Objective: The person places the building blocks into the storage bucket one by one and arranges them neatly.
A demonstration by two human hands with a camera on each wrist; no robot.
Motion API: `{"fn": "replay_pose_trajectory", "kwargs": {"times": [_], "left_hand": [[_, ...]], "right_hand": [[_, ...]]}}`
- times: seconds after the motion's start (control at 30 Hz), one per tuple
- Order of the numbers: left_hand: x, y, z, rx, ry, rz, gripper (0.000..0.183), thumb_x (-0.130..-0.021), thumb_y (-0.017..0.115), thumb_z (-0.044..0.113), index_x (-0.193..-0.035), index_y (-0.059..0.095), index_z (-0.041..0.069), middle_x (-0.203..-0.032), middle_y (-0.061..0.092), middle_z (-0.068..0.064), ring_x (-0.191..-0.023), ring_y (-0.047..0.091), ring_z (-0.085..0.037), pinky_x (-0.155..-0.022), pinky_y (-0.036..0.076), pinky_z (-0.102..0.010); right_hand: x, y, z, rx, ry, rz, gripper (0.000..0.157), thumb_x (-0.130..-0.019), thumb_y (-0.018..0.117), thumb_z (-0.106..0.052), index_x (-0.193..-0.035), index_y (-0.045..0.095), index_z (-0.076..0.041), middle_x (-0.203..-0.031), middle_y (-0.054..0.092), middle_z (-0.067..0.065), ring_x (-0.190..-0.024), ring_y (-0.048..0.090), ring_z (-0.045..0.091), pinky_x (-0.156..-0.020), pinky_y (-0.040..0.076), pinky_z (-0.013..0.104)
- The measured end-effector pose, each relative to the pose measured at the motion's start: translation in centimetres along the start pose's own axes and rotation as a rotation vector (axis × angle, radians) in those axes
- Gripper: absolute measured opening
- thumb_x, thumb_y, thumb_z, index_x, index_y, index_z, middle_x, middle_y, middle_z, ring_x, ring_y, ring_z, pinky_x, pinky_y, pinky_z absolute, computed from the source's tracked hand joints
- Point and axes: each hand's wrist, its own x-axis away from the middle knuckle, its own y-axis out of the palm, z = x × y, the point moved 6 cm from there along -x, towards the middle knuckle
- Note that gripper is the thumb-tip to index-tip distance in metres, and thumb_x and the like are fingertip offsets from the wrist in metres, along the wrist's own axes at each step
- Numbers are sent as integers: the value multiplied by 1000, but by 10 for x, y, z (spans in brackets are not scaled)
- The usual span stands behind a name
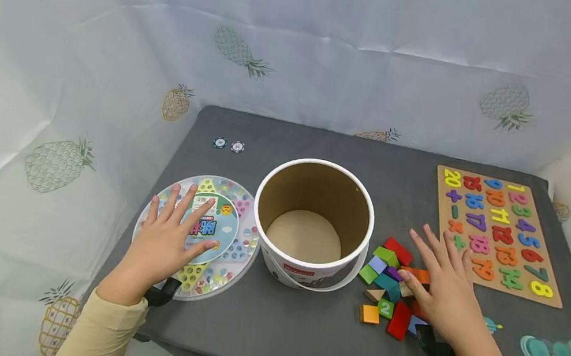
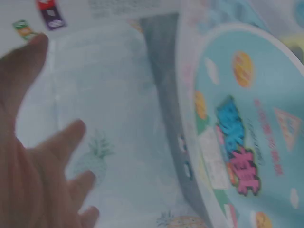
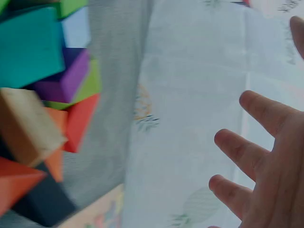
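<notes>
On your table (image 1: 301, 330) a bucket (image 1: 310, 186) stands in the middle, with a number board (image 1: 441, 209) far right and a round game (image 1: 222, 235) at left, your left hand (image 1: 164, 240) spread over that game and your right hand (image 1: 448, 288) spread by the blocks (image 1: 389, 284) near right.

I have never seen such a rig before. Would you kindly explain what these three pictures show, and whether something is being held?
There is no machine, only a person's left hand and right hand, both bare. The large picture comes from a camera worn on the head, looking forward and down. The other two come from cameras on the wrists, one for each hand.

On the grey table stands a white bucket. To its left are a round game board and two chips; to its right, coloured blocks, a number puzzle and perhaps a sand timer.

The left hand is over the game board, the right near the blocks. Neither holds anything.
</notes>
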Motion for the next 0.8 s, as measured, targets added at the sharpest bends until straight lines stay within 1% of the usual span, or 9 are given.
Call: {"fn": "replay_pose_trajectory", "kwargs": {"times": [0.2, 0.27, 0.33, 0.37, 0.43, 0.53, 0.6, 0.67, 0.8], "left_hand": [[-8, -2, 0, 12, 69, 51, 80, -85, 50, 66, -152, 23, 31, -160, 2, -5, -144, -4, -33, -109, 0, -60], [-12, -5, 1, 31, 91, 82, 79, -86, 50, 64, -152, 21, 31, -160, 2, -6, -144, -5, -32, -110, -1, -59], [-15, -8, 3, 96, 104, 121, 76, -88, 51, 60, -152, 22, 29, -160, 4, -6, -144, -2, -32, -110, -1, -58], [-16, -11, 4, 155, 108, 144, 74, -89, 53, 56, -151, 24, 27, -160, 6, -6, -145, -1, -32, -111, 0, -58], [-18, -16, 9, 327, 119, 194, 68, -92, 55, 47, -150, 28, 24, -158, 13, -5, -145, 6, -29, -111, 8, -57], [-22, -25, 24, 682, 165, 261, 57, -95, 55, 36, -146, 35, 21, -155, 23, -2, -143, 16, -25, -109, 17, -56], [-28, -32, 40, 889, 220, 292, 52, -96, 52, 36, -144, 39, 20, -154, 26, -1, -142, 20, -24, -108, 19, -55], [-34, -40, 57, 1035, 275, 313, 51, -97, 49, 41, -141, 41, 16, -154, 27, -3, -142, 20, -25, -109, 17, -55], [-48, -44, 86, 1198, 341, 297, 55, -96, 46, 48, -138, 43, 12, -155, 22, -3, -143, 15, -23, -110, 12, -54]], "right_hand": [[6, 1, -2, -21, 44, 23, 84, -86, 69, -32, -153, 19, -22, -158, 11, 11, -144, -4, 35, -107, -13, 59], [9, -4, -5, -17, 59, 49, 76, -82, 74, -27, -147, 36, -17, -150, 30, 15, -138, 20, 40, -108, 7, 63], [14, -6, -9, -1, 84, 31, 63, -78, 78, -24, -134, 53, -14, -126, 52, 15, -114, 46, 38, -97, 34, 58], [18, -5, -11, 9, 101, 3, 56, -75, 80, -23, -126, 59, -13, -112, 57, 12, -99, 52, 33, -87, 43, 52], [27, 4, -13, 20, 138, -107, 45, -71, 83, -25, -111, 66, -14, -92, 57, 4, -80, 54, 22, -67, 49, 42], [44, 25, -11, 14, 197, -311, 47, -66, 85, -31, -106, 67, -16, -87, 53, 0, -73, 53, 15, -60, 50, 33], [54, 38, -7, 3, 222, -378, 51, -64, 87, -30, -108, 66, -17, -92, 52, 1, -73, 53, 14, -61, 50, 32], [59, 46, -5, 5, 227, -373, 53, -62, 88, -26, -109, 66, -17, -93, 50, 1, -71, 51, 13, -59, 48, 30], [62, 53, -6, 10, 226, -283, 51, -61, 88, -17, -107, 66, -17, -87, 50, -1, -67, 48, 11, -56, 45, 28]]}}
